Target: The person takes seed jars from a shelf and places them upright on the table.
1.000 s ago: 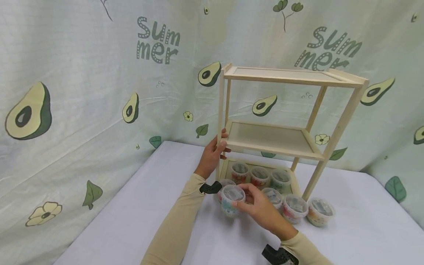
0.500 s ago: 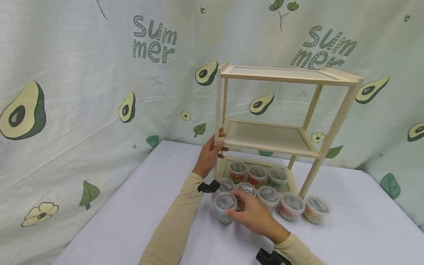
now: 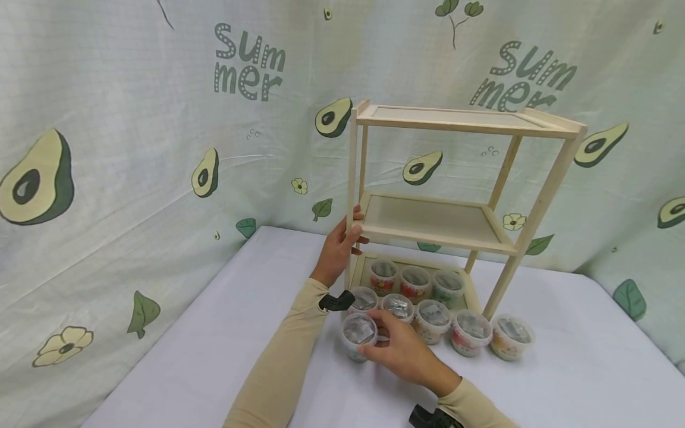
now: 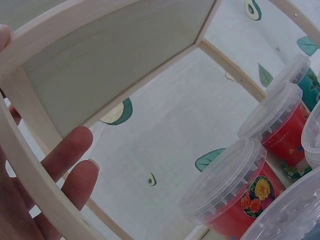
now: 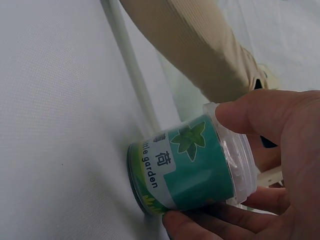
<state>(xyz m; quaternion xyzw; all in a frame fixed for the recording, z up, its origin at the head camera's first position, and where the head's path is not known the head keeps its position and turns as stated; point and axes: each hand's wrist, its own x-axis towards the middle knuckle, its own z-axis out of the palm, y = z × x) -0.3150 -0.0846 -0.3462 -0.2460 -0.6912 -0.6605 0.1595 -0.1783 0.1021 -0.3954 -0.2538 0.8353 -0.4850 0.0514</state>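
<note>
Neighbouring right grip [image 3: 404, 351] pinching teal tub [image 5: 205, 170]: lidded tubs [image 3: 432, 321], left grip [image 3: 336, 249] round shelf post [image 3: 352, 166]

A teal, green-leaf-patterned tub [image 5: 202, 172]

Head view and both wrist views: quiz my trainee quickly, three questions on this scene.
1. Multiple choice: what does the left hand grip?
A) a tub lid
B) the wooden rack
C) the backdrop cloth

2. True or false: what the right hand holds is mainly red.

3. Count: how many tubs form the back row on the bottom shelf?

Key: 1. B. 2. False; the held tub is mainly teal. 3. Three.
</note>
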